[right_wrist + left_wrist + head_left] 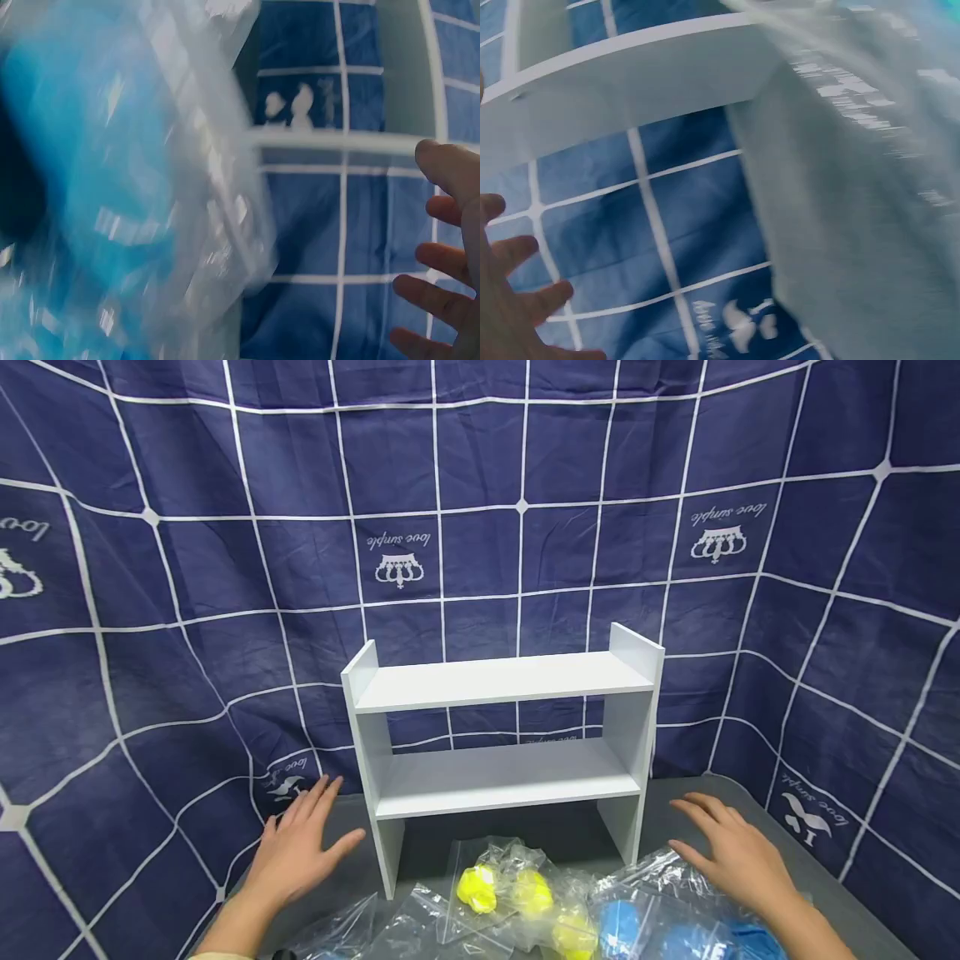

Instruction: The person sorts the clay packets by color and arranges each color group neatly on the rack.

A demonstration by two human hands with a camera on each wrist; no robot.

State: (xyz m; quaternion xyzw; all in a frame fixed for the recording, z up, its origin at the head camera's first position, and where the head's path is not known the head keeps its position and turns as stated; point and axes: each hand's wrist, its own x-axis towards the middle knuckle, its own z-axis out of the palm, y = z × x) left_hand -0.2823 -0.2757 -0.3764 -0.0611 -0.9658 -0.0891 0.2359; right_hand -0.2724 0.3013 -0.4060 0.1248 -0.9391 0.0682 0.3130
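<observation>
Clear bags (531,893) lie before white shelf (510,681), presumably for reach; left hand (294,847), right hand (731,853) spread, holding nothing.

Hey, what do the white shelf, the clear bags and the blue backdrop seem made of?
Shelf: probably laminated board, smooth and matte, with crisp flat edges. Bags: thin glossy plastic film, judging by the crinkles and glints. Backdrop: likely printed fabric, dull-finished, with soft folds and creases.

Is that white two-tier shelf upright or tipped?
Upright: the white two-tier shelf stands on its side panels on the grey tabletop.
</observation>
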